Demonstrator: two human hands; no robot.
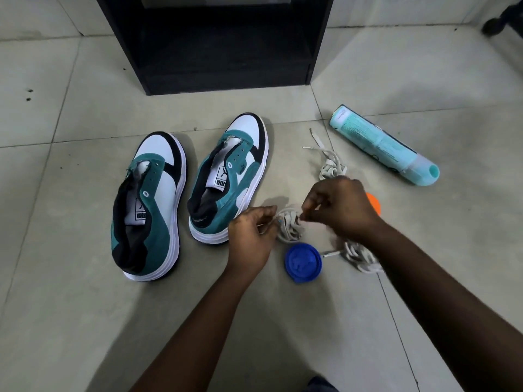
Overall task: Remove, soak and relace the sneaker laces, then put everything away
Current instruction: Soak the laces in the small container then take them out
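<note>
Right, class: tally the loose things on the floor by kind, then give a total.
Sneakers: 2
Lace bundles: 3
Spray can: 1
Blue lid: 1
Orange object, mostly hidden: 1
Total: 8

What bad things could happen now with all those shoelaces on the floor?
1. Both hands, left hand and right hand, pinch a bunched white lace; pulling might tighten the tangle into a knot.
2. The blue lid lies right under the hands, touching a lace tip, so a tug could drag or flip it.
3. The spray can lies on its side and might roll if bumped.
</note>
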